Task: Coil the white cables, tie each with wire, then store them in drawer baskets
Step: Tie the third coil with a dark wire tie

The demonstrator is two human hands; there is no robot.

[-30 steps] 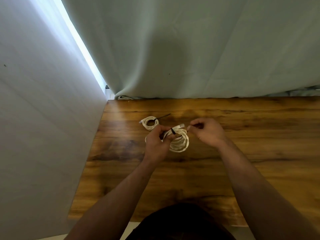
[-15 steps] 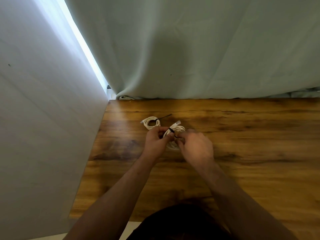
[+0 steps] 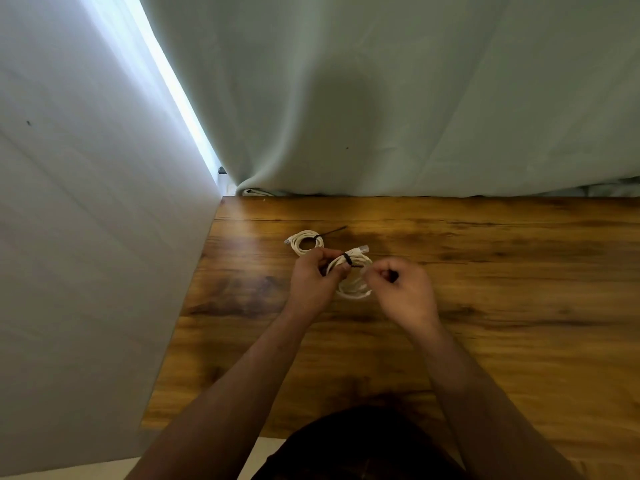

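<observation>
Fingers (image 3: 327, 253) of my left hand (image 3: 311, 285) grip the white cable coil (image 3: 356, 292) beside its black wire tie (image 3: 347, 260). My right hand (image 3: 405, 292) pinches the tie's free end. The coil sits low over the wooden table (image 3: 502, 271); a second tied coil (image 3: 306, 241) lies just behind.

Dim, soft indoor view; bright daylight streaks through a gap beside the curtain (image 3: 381, 98), glare sheens the tabletop (image 3: 519, 271), wide-angle edges bend.

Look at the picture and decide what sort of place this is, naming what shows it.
Probably a room in a home or small office: a wooden tabletop stands against a plain wall, with a pale curtain drawn behind it and daylight at its edge.
</observation>
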